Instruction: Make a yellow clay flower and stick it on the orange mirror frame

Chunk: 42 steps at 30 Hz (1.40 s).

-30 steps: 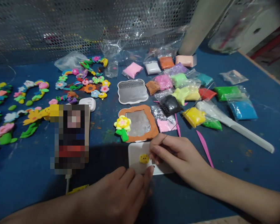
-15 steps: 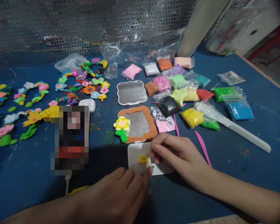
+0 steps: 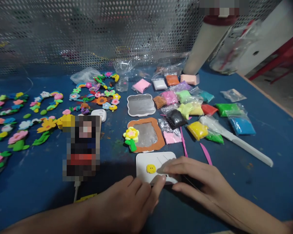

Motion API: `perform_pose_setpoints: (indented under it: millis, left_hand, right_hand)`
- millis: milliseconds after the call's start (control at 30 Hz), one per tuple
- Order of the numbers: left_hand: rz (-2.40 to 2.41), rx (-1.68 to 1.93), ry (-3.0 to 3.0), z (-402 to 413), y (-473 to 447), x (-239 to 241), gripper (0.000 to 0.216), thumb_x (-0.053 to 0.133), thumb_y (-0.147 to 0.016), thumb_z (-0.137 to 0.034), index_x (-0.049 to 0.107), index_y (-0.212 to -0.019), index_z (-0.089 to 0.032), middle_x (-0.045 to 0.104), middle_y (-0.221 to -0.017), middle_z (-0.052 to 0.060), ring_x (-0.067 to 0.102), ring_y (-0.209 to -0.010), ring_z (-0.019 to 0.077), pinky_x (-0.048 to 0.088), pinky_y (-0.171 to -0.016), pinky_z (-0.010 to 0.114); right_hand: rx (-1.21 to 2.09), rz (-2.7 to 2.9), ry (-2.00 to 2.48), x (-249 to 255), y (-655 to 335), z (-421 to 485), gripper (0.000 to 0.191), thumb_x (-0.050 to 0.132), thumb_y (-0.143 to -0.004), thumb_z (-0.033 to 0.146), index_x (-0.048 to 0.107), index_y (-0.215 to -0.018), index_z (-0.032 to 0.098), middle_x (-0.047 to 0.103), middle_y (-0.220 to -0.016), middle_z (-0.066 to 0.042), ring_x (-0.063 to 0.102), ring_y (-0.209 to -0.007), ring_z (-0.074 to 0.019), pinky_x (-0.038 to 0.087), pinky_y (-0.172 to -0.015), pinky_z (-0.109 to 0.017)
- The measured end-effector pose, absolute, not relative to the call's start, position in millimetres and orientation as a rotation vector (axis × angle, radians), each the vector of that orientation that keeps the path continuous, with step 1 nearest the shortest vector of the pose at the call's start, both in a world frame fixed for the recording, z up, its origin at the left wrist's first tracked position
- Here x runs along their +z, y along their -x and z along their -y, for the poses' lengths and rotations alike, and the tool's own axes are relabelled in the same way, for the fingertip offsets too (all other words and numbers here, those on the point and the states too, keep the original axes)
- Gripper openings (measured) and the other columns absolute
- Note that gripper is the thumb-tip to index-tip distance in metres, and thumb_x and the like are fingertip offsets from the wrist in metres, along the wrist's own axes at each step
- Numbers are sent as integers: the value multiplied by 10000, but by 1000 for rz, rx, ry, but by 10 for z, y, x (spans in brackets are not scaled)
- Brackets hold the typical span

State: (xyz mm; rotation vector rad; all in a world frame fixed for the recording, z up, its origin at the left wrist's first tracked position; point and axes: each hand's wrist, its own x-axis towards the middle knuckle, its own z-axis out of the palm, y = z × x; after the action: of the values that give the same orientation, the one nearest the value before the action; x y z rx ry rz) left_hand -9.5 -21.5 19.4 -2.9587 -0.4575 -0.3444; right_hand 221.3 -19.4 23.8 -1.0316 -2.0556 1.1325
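A white tile (image 3: 158, 161) lies on the blue table near me, with a small yellow clay face (image 3: 151, 168) on it. My left hand (image 3: 129, 201) lies flat, and its fingertips rest on the tile's near edge. My right hand (image 3: 197, 182) is low over the tile's right side, finger and thumb pinched on a thin needle that runs back along the hand. The index tip is just right of the yellow face.
Behind the tile are an orange-framed mirror (image 3: 146, 135) with a clay flower (image 3: 131, 135) and a bare mirror (image 3: 141, 104). Bags of coloured clay (image 3: 197, 128), a white comb (image 3: 236, 139) and pink tools (image 3: 205, 152) lie to the right. A phone (image 3: 81, 146) and clay decorations (image 3: 19, 139) lie to the left.
My right hand has dropped from a raised pinch beside the yellow face to lie low over the tile. The view has tilted up a little. My left hand has stayed put.
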Motion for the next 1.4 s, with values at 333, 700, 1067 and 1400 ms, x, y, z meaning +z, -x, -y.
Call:
perform_pose_setpoints:
  millis: [333, 700, 1067, 1400]
  left_hand:
    - [443, -247, 3002, 259, 103, 244, 516, 484, -866, -186, 372, -1318, 36, 581, -673, 15, 524, -511, 141, 340, -398, 305]
    - [328, -570, 2957, 240, 190, 327, 188, 414, -880, -125, 596, -921, -108, 602, -646, 9, 540, -520, 128, 372, -432, 272]
    - [490, -628, 3099, 209, 176, 280, 324, 212, -933, -107, 520, -1017, -46, 648, -668, 43, 578, -529, 144, 425, -485, 266]
    - [656, -576, 3064, 199, 193, 241, 267, 237, -964, -125, 501, -1004, -107, 644, -653, -9, 571, -519, 123, 378, -475, 257]
  right_hand:
    - [1454, 1758, 1122, 382, -2145, 196, 109, 585, -853, 251, 684, -851, 205, 694, -851, -25, 641, -798, -126, 499, -740, -245]
    - [670, 2301, 1094, 144, -2129, -11, 133, 520, -877, 200, 648, -872, 163, 651, -818, -67, 611, -761, -155, 493, -671, -272]
    - [728, 2361, 1120, 124, -2169, -10, 198, 541, -870, 238, 628, -1040, 189, 591, -884, -62, 594, -777, -144, 496, -673, -252]
    - [278, 2585, 1083, 94, -2266, 44, 362, 394, -902, 127, 570, -1216, 160, 569, -799, -79, 499, -646, -145, 419, -547, -248]
